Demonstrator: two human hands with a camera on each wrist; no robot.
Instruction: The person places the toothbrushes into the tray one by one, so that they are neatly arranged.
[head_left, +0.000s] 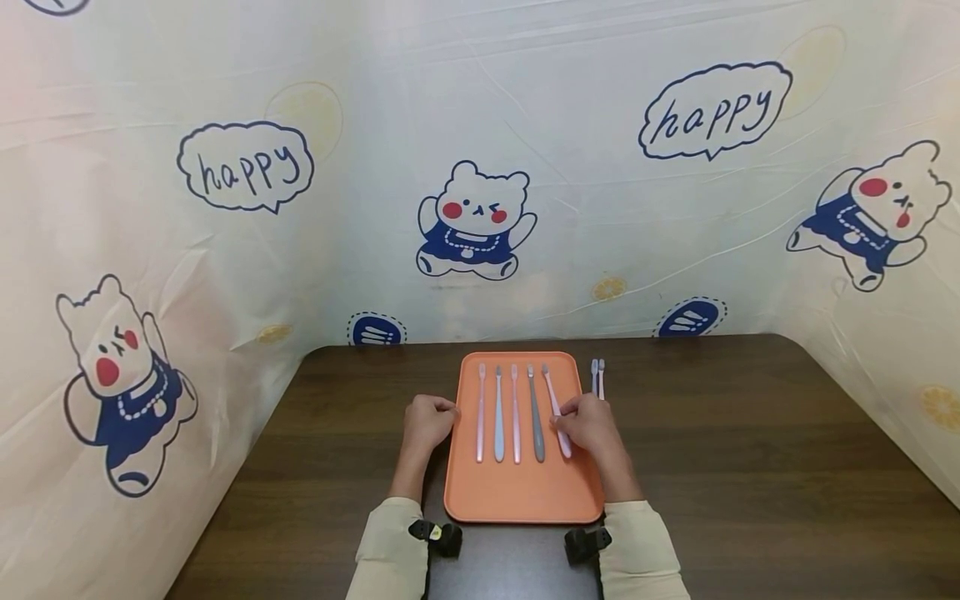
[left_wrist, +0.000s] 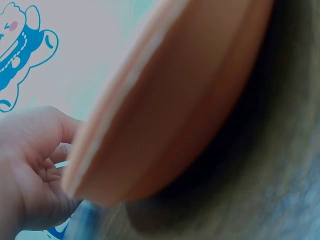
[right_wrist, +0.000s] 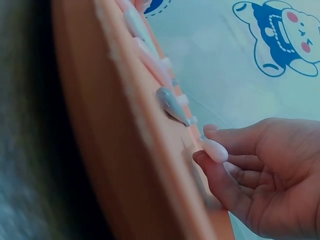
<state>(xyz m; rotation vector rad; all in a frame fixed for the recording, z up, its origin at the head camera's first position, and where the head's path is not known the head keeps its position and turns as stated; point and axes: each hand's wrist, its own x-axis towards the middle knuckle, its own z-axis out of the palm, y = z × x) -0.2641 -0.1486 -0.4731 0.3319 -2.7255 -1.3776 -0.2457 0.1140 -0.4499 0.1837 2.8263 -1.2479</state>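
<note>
An orange tray (head_left: 525,496) lies on the table with several toothbrushes side by side in it, heads toward the far end. My right hand (head_left: 594,425) pinches the handle of the rightmost one, a pale pink toothbrush (head_left: 551,390), between thumb and fingers. In the right wrist view its rounded handle end (right_wrist: 217,151) shows at the fingertips, close over the tray. Left of it lies a grey toothbrush (head_left: 537,421), then pink and light blue ones. At the tray's left rim, my left hand (head_left: 430,423) grips the edge with curled fingers, partly hidden behind the tray in the left wrist view.
Two more toothbrushes (head_left: 597,375) lie on the dark wooden table (head_left: 750,450) just beyond the tray's right side, partly hidden by my right hand. A cloth with printed bears (head_left: 472,225) hangs around the table's back and sides.
</note>
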